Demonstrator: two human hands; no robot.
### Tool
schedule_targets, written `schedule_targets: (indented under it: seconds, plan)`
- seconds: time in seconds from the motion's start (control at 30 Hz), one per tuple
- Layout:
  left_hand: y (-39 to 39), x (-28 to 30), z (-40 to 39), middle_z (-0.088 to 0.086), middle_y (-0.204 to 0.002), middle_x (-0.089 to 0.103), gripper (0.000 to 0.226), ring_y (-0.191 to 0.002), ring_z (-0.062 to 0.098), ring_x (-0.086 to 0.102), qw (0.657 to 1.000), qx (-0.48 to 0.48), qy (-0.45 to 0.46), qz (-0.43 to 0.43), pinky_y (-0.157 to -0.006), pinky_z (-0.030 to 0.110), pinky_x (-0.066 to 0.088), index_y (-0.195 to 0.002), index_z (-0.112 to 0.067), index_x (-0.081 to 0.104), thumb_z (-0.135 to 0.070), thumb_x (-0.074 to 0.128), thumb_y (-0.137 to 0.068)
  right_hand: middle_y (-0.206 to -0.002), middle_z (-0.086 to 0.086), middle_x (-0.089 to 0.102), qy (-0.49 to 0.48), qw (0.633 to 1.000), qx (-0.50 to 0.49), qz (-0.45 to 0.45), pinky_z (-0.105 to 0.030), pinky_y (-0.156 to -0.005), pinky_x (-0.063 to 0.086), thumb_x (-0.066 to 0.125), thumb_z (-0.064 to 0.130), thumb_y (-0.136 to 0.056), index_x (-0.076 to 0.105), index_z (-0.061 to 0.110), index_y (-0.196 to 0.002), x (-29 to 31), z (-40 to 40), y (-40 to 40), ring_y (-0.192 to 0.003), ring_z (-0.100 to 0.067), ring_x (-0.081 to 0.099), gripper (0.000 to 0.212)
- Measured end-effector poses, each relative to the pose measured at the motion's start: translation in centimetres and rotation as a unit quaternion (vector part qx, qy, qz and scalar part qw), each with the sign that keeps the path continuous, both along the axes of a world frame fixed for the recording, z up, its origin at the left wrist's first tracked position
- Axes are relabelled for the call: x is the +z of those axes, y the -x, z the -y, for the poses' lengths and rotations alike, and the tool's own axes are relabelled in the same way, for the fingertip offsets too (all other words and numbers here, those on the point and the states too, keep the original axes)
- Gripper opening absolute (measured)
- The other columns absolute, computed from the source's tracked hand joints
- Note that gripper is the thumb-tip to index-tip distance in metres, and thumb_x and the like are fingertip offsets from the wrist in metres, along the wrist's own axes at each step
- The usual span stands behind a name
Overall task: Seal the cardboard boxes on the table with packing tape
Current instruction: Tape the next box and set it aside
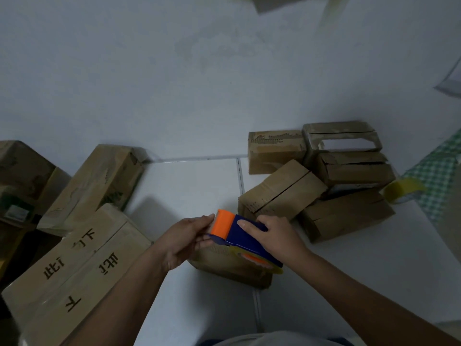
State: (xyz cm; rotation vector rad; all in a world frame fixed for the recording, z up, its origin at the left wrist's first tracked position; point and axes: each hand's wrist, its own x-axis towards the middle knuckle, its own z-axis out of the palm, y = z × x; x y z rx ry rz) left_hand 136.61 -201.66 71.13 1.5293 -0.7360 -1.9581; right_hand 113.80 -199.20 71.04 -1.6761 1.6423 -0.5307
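table (pixel 194 186), white beneath a pale wall (pixel 149 71); both hands' fingers grasping tape dispenser (pixel 239 233) over box (pixel 224 268).

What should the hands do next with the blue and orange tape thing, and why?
Probably draw the tape dispenser along the top of the small cardboard box beneath it. The right hand grips the blue body and the left hand holds the orange front end, with the dispenser right over that box, so laying a strip looks like the next step.
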Motion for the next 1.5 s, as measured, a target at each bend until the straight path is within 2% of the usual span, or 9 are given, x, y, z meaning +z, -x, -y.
schedule_targets:
  seconds: [0.17, 0.3, 0.4, 0.57, 0.73, 0.87, 0.97, 1.27, 1.5]
  plan:
    - [-0.1, 0.3, 0.0, 0.015, -0.106, 0.074, 0.023, -0.088, 0.015, 0.074, 1.0, -0.008, 0.007, -0.008, -0.065, 0.021, 0.057, -0.099, -0.009, 0.079, -0.026, 0.064, -0.092, -0.071, 0.002, 0.065, -0.009, 1.0, 0.003, 0.013, -0.021, -0.055, 0.046, 0.037, 0.08, -0.073, 0.057, 0.017, -0.076, 0.1, -0.1, 0.2, -0.062, -0.007, 0.063, 0.066]
    - [0.1, 0.4, 0.0, 0.017, -0.104, 0.073, 0.039, -0.087, 0.017, 0.072, 1.0, 0.013, -0.001, -0.023, -0.065, 0.024, 0.058, -0.106, -0.004, 0.075, -0.031, 0.072, -0.077, -0.071, 0.002, 0.065, -0.012, 1.0, 0.004, 0.014, -0.025, -0.056, 0.048, 0.036, 0.081, -0.072, 0.056, 0.016, -0.076, 0.0, -0.2, 0.2, -0.063, -0.008, 0.063, 0.068]
    - [0.2, 0.5, -0.2, 0.017, -0.1, 0.073, 0.023, -0.085, 0.018, 0.071, 1.0, 0.012, -0.002, -0.022, -0.064, 0.025, 0.059, -0.098, -0.006, 0.077, -0.022, 0.067, -0.086, -0.069, 0.001, 0.064, -0.012, 1.0, 0.007, 0.012, -0.022, -0.054, 0.045, 0.035, 0.083, -0.071, 0.056, 0.015, -0.075, 0.0, -0.2, 0.2, -0.06, -0.007, 0.062, 0.071]
    - [0.5, 0.6, -0.1, 0.019, -0.1, 0.074, 0.019, -0.089, 0.022, 0.07, 0.996, -0.024, 0.063, 0.057, -0.082, 0.033, 0.058, -0.1, -0.003, 0.072, -0.013, 0.055, -0.099, -0.068, 0.002, 0.063, -0.017, 1.0, 0.02, -0.006, -0.023, -0.053, 0.045, 0.034, 0.084, -0.072, 0.056, 0.018, -0.075, 0.3, 0.2, 0.0, -0.059, -0.007, 0.061, 0.07]
    - [0.3, 0.7, -0.4, 0.018, -0.096, 0.074, 0.021, -0.089, 0.028, 0.069, 0.983, -0.035, 0.108, 0.142, -0.089, 0.045, 0.055, -0.1, -0.002, 0.07, -0.013, 0.052, -0.102, -0.078, 0.003, 0.064, -0.025, 0.997, 0.05, -0.06, -0.033, -0.066, 0.054, 0.036, 0.082, -0.08, 0.057, 0.019, -0.082, 1.0, 0.3, -0.5, -0.069, -0.01, 0.062, 0.066]
    - [0.0, 0.8, -0.7, 0.015, -0.088, 0.075, 0.023, -0.08, 0.023, 0.071, 0.987, -0.002, 0.118, 0.109, -0.075, 0.032, 0.059, -0.096, -0.002, 0.071, -0.007, 0.049, -0.101, -0.076, 0.004, 0.064, -0.011, 0.995, 0.069, -0.071, -0.03, -0.063, 0.054, 0.029, 0.087, -0.071, 0.058, 0.021, -0.083, 2.4, 0.5, -0.5, -0.067, -0.009, 0.062, 0.074]
    - [-1.9, 1.0, 0.4, 0.0, -0.069, 0.07, 0.02, -0.064, 0.009, 0.062, 0.981, 0.1, 0.133, 0.099, -0.069, 0.019, 0.054, -0.087, -0.005, 0.07, -0.002, 0.054, -0.097, -0.073, 0.0, 0.064, -0.007, 0.993, 0.067, -0.1, -0.035, -0.064, 0.053, 0.036, 0.082, -0.079, 0.06, 0.016, -0.08, 2.9, 0.8, 0.7, -0.064, -0.015, 0.062, 0.07]
    - [-6.7, -3.2, 1.0, 0.001, -0.071, 0.069, 0.013, -0.064, 0.009, 0.061, 0.98, 0.129, 0.074, 0.135, -0.07, 0.024, 0.052, -0.085, -0.008, 0.07, -0.014, 0.064, -0.094, -0.076, -0.001, 0.063, -0.037, 0.983, 0.084, -0.156, -0.031, -0.062, 0.049, 0.04, 0.076, -0.085, 0.06, 0.013, -0.081, 2.3, 0.8, 1.2, -0.068, -0.013, 0.061, 0.066]
    - [-6.2, -6.3, 0.8, 0.004, -0.081, 0.066, 0.01, -0.075, 0.016, 0.058, 0.952, 0.139, 0.142, 0.231, -0.071, 0.025, 0.049, -0.086, -0.009, 0.067, -0.013, 0.064, -0.095, -0.075, -0.001, 0.062, -0.016, 0.98, 0.078, -0.18, -0.032, -0.061, 0.048, 0.042, 0.075, -0.085, 0.06, 0.014, -0.078, 2.0, 1.2, -0.2, -0.067, -0.013, 0.059, 0.064]
